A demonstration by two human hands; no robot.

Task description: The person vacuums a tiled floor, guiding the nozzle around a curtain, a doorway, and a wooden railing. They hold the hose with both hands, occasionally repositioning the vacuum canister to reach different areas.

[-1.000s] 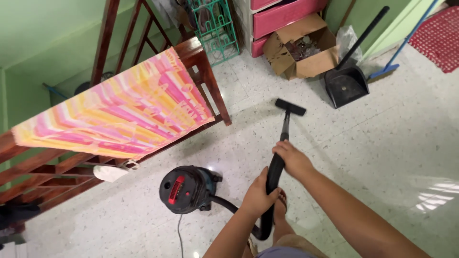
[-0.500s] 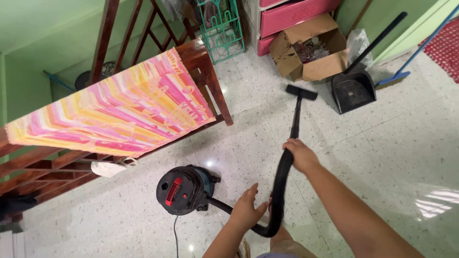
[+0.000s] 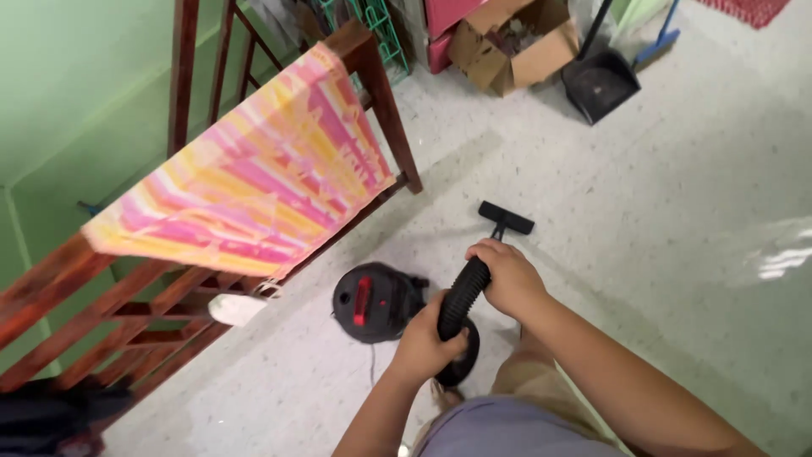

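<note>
- Vacuum hose is gripped by both hands, steadying the wand.
- Right hand is closed high; left hand is clenched below it.
- Floor nozzle is kept just beyond the right hand; the canister sits left of both.

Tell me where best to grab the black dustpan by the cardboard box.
Probably the long handle, from the open floor side. The dustpan sits pan-down with the handle slanting up toward the cardboard box, so the handle is the free, graspable part.
</note>
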